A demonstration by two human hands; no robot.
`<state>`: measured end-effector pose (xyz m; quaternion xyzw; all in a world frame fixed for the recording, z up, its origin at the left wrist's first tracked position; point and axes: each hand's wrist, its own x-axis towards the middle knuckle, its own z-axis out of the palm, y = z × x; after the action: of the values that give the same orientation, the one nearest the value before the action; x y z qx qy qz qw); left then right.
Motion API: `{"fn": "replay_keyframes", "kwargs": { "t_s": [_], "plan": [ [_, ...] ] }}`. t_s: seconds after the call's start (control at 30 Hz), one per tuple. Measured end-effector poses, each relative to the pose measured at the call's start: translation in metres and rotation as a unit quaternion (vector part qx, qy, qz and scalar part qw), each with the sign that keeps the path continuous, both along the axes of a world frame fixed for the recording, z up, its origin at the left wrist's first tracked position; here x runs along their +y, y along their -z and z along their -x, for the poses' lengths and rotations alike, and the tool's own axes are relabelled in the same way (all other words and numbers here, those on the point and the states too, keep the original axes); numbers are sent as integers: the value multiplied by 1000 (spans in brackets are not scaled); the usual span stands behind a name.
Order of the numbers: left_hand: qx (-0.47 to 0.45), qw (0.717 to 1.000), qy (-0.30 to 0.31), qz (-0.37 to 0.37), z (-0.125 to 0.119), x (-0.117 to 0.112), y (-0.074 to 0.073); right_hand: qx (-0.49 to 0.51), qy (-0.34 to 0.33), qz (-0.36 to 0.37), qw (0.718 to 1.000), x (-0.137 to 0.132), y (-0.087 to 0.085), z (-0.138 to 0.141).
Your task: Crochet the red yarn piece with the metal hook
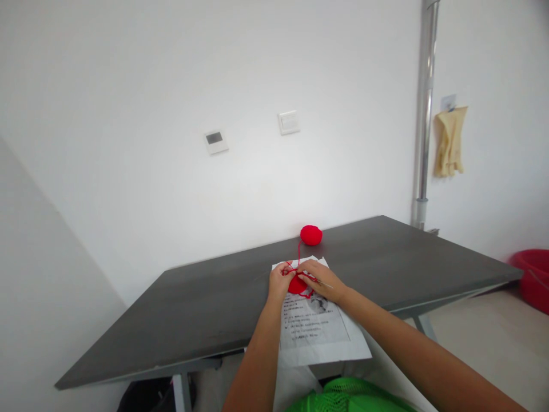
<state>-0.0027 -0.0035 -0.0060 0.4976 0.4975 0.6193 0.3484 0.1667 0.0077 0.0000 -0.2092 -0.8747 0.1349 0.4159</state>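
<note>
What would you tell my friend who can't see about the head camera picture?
A person's left hand and right hand hold a small red yarn piece over a printed sheet on a dark grey table. A red strand runs from it to a red yarn ball farther back; yellow gloves hang on the white wall at right.

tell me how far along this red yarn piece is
Done: a small red piece already exists, little more than a patch. In hand: the left hand and right hand both pinch it above the printed sheet, a strand running back to the yarn ball. Left: the ball looks full, so probably most of the work.
</note>
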Motion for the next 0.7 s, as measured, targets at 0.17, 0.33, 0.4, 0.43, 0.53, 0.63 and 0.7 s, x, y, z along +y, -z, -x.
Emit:
{"fn": "replay_keyframes", "kwargs": {
  "t_s": [0.17, 0.33, 0.4, 0.43, 0.53, 0.63, 0.7],
  "plan": [
    [7, 999, -33, 6, 2, 2, 2, 76, 5, 51, 996, 1, 1, 1],
    [-9, 999, -28, 14, 2, 2, 0, 152, 18, 203, 967, 1, -6, 0],
    [-21, 999, -16, 18, 1, 1, -1, 202, 9, 263, 943, 1, -9, -1],
    [-28, 999, -11, 22, 0, 0, -2, 226, 0, 291, 930, 2, -10, -1],
    [-46, 998, -4, 35, -1, -1, -4, 266, -27, 352, 897, 4, -12, -1],
    [-65, 997, 2, 46, -2, -3, -6, 279, -32, 372, 885, 6, -13, -1],
    [-79, 996, 11, 51, -2, -4, -6, 283, -34, 375, 882, 7, -14, -2]
  ]
}}
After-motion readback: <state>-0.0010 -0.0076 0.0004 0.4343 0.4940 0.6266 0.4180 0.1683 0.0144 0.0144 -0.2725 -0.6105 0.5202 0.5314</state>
